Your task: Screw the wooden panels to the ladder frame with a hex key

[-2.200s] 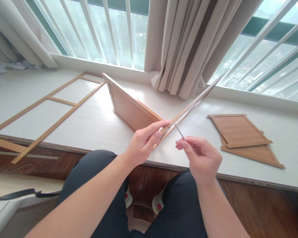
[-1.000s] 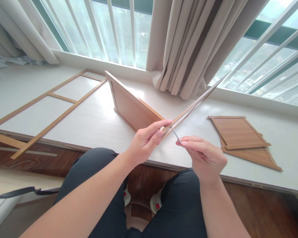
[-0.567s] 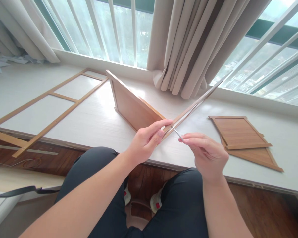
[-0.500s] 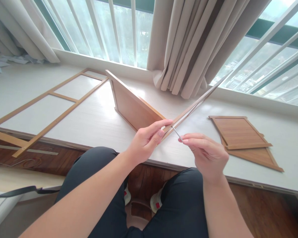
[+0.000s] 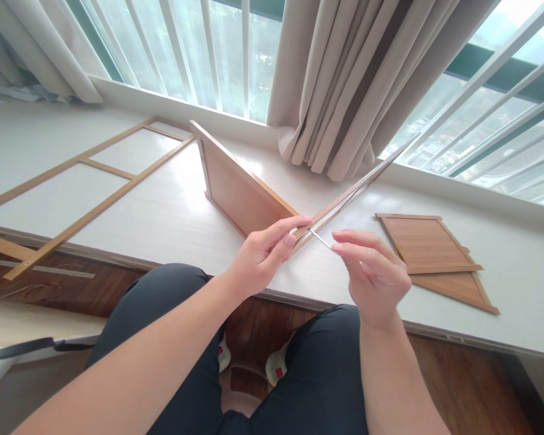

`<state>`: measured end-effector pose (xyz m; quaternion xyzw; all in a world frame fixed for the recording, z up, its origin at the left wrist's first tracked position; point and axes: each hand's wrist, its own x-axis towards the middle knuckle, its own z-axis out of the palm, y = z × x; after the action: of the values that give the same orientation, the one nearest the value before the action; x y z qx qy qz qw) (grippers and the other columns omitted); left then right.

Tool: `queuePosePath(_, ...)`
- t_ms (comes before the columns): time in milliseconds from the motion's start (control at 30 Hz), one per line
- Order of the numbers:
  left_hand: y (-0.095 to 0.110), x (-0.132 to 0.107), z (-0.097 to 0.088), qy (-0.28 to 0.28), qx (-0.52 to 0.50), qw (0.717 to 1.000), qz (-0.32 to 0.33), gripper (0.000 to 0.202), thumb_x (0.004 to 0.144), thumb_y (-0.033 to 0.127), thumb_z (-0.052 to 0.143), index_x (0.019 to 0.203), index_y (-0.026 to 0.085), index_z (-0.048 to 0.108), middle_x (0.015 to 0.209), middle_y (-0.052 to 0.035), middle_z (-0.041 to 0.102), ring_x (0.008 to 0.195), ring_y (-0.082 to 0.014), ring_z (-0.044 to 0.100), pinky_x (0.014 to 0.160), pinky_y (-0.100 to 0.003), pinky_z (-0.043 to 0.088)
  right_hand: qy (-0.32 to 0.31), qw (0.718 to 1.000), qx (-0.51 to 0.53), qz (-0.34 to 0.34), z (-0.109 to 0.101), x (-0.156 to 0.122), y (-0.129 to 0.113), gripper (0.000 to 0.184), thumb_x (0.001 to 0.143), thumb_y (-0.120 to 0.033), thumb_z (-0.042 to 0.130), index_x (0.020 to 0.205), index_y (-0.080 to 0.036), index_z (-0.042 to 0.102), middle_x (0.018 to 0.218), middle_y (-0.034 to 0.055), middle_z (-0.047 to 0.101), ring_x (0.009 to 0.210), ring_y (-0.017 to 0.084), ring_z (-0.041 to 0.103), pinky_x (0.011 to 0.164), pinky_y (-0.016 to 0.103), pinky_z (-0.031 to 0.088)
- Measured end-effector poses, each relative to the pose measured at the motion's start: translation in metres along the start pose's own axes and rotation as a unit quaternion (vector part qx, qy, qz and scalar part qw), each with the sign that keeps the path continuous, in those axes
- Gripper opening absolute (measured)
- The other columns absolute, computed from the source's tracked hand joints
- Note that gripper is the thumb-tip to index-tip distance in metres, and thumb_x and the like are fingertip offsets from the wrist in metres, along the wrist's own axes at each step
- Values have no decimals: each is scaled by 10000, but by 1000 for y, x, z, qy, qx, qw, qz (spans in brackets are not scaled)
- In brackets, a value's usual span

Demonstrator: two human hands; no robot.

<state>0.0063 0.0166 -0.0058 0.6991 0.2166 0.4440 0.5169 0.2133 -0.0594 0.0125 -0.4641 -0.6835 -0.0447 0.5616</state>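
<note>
Left hand [image 5: 260,257] reaches forward, thumb and forefinger pinched shut; right hand [image 5: 374,275] sits just beside it, fingertips pinched too, both forearms angling inward.

Your white wood-grain table [image 5: 172,223] runs along beneath the window. At its left a light wooden open frame with crossbars [image 5: 107,168] lies flat, its near end overhanging the table's front edge. In the middle a brown wooden panel with a lighter rim [image 5: 236,193] stands on its long edge. At its near corner it meets a thin wooden frame seen edge-on [image 5: 358,184]; you cannot tell whether that one rests on the table. At the right two flat brown wooden panels [image 5: 419,241] lie stacked, the upper skewed across the lower. The beige curtain's hem [image 5: 299,154] touches the table's back.
</note>
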Motion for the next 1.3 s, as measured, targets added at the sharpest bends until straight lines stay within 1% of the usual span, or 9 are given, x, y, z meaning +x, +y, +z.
queuePosePath(100,0,0,0,1,-1,1000,-1,424,1089,420,480,1406,196,650,659,37,514,594,-102,474,600,-238,434,6,1000,14,14,2,-1,0,241,920,-82,733,1002,-298,801,1067,34,808,938,218,776,803,391,652)
queuePosePath(200,-1,-1,-1,-3,-1,1000,-2,428,1090,420,478,1418,201,644,659,38,519,589,-101,471,604,-237,436,17,999,34,27,4,-2,-1,285,881,-62,774,1034,-300,803,1060,32,802,946,224,771,832,403,642)
queuePosePath(400,-1,-1,-1,-4,2,1000,-12,453,1086,441,476,1430,193,638,669,25,550,598,-110,487,615,-242,455,40,997,51,51,9,-6,1,259,878,-106,793,1045,-304,800,1036,37,792,956,240,762,880,451,632)
queuePosePath(467,-1,-1,0,-4,0,1000,-12,457,1085,446,477,1428,191,639,670,23,555,601,-111,492,623,-244,463,49,995,59,64,11,-7,3,258,870,-125,808,1062,-297,793,1035,44,785,934,236,751,864,457,628)
queuePosePath(567,0,-1,0,-3,-3,1000,-12,459,1084,451,477,1424,191,643,672,23,557,602,-110,494,630,-244,469,66,990,88,83,13,-10,6,314,842,-143,839,1113,-285,769,1042,53,764,877,217,718,807,436,623)
queuePosePath(667,-1,-1,0,-3,-6,1000,-14,458,1083,452,479,1426,197,644,684,21,566,607,-110,500,634,-245,472,77,987,105,95,14,-10,8,332,821,-159,857,1111,-272,742,1043,55,739,882,211,697,761,409,615)
queuePosePath(833,-1,-1,0,-3,-6,1000,-15,446,1086,438,482,1431,206,641,714,16,588,620,-105,510,647,-240,473,80,989,87,88,16,-10,9,253,844,-208,840,1052,-255,703,1033,56,709,870,199,681,746,391,620)
queuePosePath(1100,-4,-2,1,1,-21,1000,-17,447,1078,449,494,1430,219,645,786,-10,651,634,-107,528,633,-236,485,74,991,82,72,17,-13,9,227,866,-183,812,1049,-265,705,1045,55,692,834,187,660,749,396,604)
queuePosePath(1300,-5,-2,2,5,-25,999,-19,449,1071,459,503,1421,224,658,812,-19,674,623,-106,523,623,-236,487,71,991,79,80,17,-13,9,229,869,-192,814,1051,-271,700,1033,50,684,840,187,651,722,380,587)
